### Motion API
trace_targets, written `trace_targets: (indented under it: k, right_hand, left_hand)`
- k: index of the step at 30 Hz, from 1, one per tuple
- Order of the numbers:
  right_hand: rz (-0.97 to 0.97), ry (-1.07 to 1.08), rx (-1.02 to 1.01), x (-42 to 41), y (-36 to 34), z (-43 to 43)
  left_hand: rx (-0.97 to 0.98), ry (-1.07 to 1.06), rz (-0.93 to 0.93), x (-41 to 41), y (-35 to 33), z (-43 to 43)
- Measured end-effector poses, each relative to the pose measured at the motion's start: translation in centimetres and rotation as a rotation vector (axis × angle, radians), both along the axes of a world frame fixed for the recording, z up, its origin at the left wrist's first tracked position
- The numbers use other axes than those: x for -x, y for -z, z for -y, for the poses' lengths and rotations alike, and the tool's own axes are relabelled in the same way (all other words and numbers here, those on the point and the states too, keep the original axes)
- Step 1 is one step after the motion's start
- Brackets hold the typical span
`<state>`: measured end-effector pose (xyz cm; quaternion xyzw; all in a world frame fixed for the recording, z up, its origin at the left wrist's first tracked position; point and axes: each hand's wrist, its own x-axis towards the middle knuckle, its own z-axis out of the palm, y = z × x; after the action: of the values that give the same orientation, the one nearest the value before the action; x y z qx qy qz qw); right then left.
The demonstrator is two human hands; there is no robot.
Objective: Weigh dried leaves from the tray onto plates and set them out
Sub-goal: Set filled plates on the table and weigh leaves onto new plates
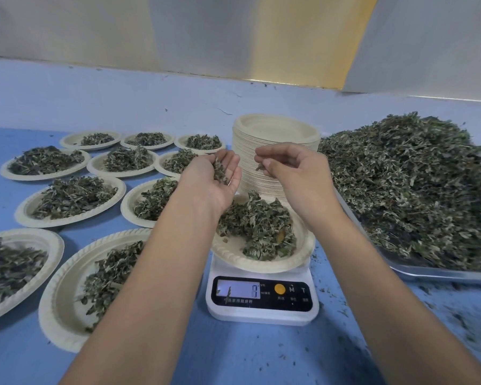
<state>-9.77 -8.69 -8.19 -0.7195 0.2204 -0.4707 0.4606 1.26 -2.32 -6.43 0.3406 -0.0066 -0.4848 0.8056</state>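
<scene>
**A:** Head view, centre frame: left hand [219, 187] cupped palm-up round a clump of dried leaves [220, 169]. Right hand [289, 165] pinches a scrap just beside it. Both are above the plate [233, 258] on the scale [261, 312].

**B:** Bulk is heaped on the tray [428, 273], right of frame. Handling?

**A:** Likely featherlight, brittle, shedding crumbs. Take loose pinches off the heap's top without squeezing. Filled plates [25, 215], left: lift by the rims, level.

Matt paper plates [275, 151], shiny metal tray [428, 270], glossy plastic scale [261, 309]
</scene>
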Motion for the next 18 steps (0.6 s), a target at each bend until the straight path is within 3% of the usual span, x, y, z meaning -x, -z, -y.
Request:
trace_targets:
  k: [7,18]
  right_hand:
    - [0.097,-0.104,-0.043,-0.3,-0.5,-1.1]
    - [0.054,-0.076,-0.049,-0.4,-0.2,-1.2]
  left_hand:
    - [0.049,0.153,-0.097,1.0,-0.4,0.0]
    - [0.033,0.15,-0.118,2.0,-0.5,0.3]
